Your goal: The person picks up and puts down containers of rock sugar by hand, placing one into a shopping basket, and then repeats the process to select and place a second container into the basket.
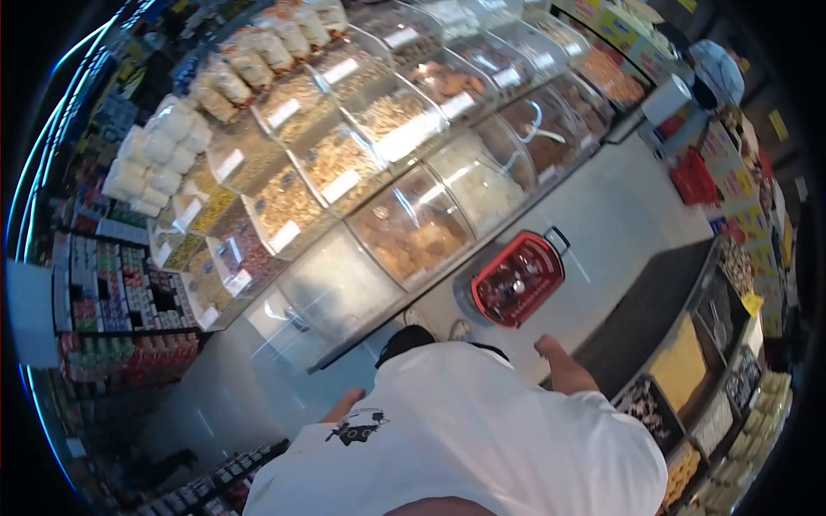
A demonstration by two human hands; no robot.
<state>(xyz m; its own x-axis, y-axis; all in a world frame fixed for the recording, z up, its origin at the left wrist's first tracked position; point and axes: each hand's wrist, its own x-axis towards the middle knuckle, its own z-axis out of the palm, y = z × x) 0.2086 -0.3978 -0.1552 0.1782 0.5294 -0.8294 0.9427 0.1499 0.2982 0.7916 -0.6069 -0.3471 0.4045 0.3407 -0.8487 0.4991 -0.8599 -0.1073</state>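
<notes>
A red plastic shopping basket [518, 279] with a black handle stands on the pale grey floor [602, 215], and everything else is placed from it. The view looks straight down over the person's white T-shirt [465, 430], which fills the lower middle of the frame.

The person's right hand [547, 347] hangs just below the basket, near it but not touching; its fingers look loosely curled and hold nothing. The left hand [351, 397] is further down and to the left of the basket, well apart from it, and mostly hidden by the shirt, so I cannot tell how its fingers are set or whether it holds anything.

Directly left of and above the basket runs a long counter of clear-lidded bulk food bins [413, 232] filled with nuts and snacks, each with a white label. To the right of the basket sits a second, dark-edged row of bins [688, 361]. Far above and right of the basket, another person in a light blue top [718, 69] stands in the aisle.
</notes>
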